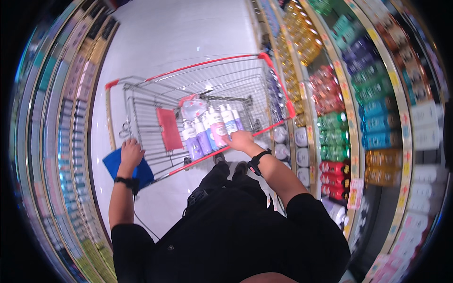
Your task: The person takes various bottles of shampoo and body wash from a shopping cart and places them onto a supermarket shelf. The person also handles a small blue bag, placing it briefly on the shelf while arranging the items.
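Note:
A wire shopping cart [212,85] with red plastic rim parts stands sideways before me. Inside it, several pump bottles [216,130] in purple, blue and pink stand close together along the near side, beside a clear plastic bag [193,108] with red marks. My left hand [131,154] rests at the cart's left end, over a blue fabric-like piece [144,171]; whether its fingers grip anything is hard to tell. My right hand [240,140] is at the cart's near rim, close to the pink-labelled bottle, its fingers partly hidden. Both wrists wear black bands.
Shelves of coloured bottles [334,136] run close along the right of the aisle. Shelves with boxes and bottles [76,85] line the left. Pale glossy floor [187,32] shows beyond the cart. A thin black cable hangs by my left wrist.

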The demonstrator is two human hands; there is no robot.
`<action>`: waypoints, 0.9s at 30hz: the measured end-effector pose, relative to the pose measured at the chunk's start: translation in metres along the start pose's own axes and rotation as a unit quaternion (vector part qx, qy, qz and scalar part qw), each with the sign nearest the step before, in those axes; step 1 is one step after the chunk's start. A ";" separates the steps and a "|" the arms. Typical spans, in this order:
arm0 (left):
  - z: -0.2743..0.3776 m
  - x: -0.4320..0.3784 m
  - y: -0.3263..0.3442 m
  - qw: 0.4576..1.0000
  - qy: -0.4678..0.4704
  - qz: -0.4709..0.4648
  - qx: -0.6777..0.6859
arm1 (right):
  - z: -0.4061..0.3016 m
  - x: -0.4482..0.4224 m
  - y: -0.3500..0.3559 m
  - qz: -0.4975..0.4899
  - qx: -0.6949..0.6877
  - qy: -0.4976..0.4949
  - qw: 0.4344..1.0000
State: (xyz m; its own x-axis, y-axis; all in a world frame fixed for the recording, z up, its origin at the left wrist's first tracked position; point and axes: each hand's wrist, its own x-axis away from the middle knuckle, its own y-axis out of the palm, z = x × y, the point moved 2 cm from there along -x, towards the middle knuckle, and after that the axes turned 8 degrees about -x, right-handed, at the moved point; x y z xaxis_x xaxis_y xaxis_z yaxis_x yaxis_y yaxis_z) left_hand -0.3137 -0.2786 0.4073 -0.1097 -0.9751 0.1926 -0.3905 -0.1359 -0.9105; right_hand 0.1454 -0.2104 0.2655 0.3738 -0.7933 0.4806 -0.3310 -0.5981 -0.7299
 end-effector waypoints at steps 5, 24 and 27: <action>0.023 0.025 0.056 0.991 0.013 0.111 0.075 | 0.037 0.035 0.015 0.064 -0.003 -0.071 0.995; 0.023 0.074 0.065 0.972 0.041 0.199 0.119 | 0.014 0.118 0.094 0.151 -0.020 -0.027 0.988; -0.002 0.070 0.060 0.967 -0.062 0.206 0.137 | 0.007 0.129 0.099 0.130 -0.020 -0.022 0.991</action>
State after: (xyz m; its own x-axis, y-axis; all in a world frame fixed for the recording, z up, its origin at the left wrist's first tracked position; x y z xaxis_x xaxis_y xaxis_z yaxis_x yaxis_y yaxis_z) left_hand -0.3471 -0.3545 0.3670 -0.0875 -0.9677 -0.2365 -0.0776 0.2433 -0.9668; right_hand 0.1668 -0.3713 0.2514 0.3081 -0.9160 0.2571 -0.4550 -0.3792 -0.8057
